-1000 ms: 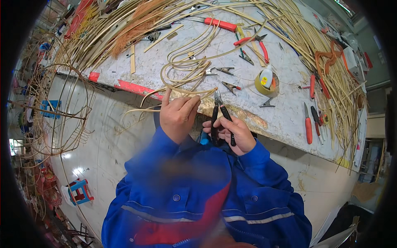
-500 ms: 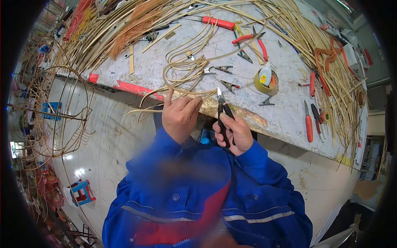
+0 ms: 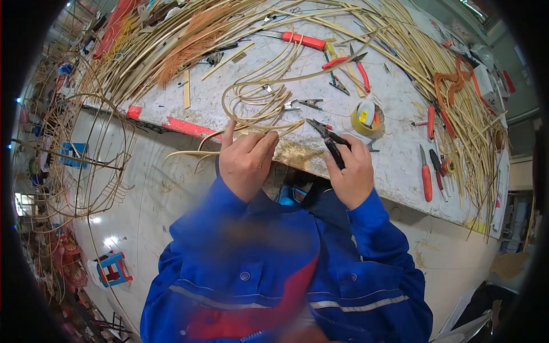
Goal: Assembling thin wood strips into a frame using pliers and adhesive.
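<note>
My left hand [image 3: 246,157] is closed on several thin bamboo strips [image 3: 197,152] at the table's near edge, its index finger raised along them. The strips loop over the tabletop, and a bundle end lies to the right of my fingers. In my right hand [image 3: 353,171] is a pair of black-handled pliers [image 3: 335,151], slanting up and left, close to that strip end. Whether the jaws touch it, I cannot tell. A small spring clip with a red tip is partly hidden behind the pliers. Another spring clip [image 3: 310,103] lies just beyond.
A tape roll [image 3: 361,123] holds a small white bottle [image 3: 366,110]. Red-handled pliers [image 3: 361,71] and a red-handled tool [image 3: 303,40] lie farther back. Red-handled knife [image 3: 426,174] rests at right. Long bamboo strips [image 3: 463,143] cover the far and right sides; a wire frame [image 3: 86,166] stands left.
My right hand has moved right and up, turning the pliers so they slant leftward toward the strip end. My left hand keeps its hold on the strips, nearly still.
</note>
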Motion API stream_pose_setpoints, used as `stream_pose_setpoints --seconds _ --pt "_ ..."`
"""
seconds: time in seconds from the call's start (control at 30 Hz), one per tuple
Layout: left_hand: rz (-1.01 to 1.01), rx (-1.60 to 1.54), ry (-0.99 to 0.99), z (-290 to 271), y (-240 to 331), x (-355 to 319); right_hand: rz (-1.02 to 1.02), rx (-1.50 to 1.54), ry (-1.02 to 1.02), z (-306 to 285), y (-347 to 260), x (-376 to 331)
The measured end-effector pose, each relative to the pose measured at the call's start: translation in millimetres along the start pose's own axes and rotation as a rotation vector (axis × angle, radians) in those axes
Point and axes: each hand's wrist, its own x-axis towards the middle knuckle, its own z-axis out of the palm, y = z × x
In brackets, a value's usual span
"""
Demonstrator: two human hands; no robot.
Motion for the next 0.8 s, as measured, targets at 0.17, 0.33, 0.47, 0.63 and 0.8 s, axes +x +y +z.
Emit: stream_pose_setpoints --seconds 0.17,0.33,0.47,0.63,0.8 --pt "0.012 0.011 -0.017 1 0 0 -0.043 -0.076 -0.014 3 -2 2" --pt "0.007 0.005 -0.035 4 -1 1 -0.018 -0.132 -0.075 3 -3 3" --pt "-0.034 -0.084 0.016 -3 -1 8 0.222 0.205 -0.175 3 -2 7" --pt "-0.438 -0.614 0.098 -33 -1 32 0.562 1.032 -0.113 5 7 12" --pt "-0.697 -1.12 0.174 -45 -14 44 0.651 1.112 -0.255 -6 -8 18"
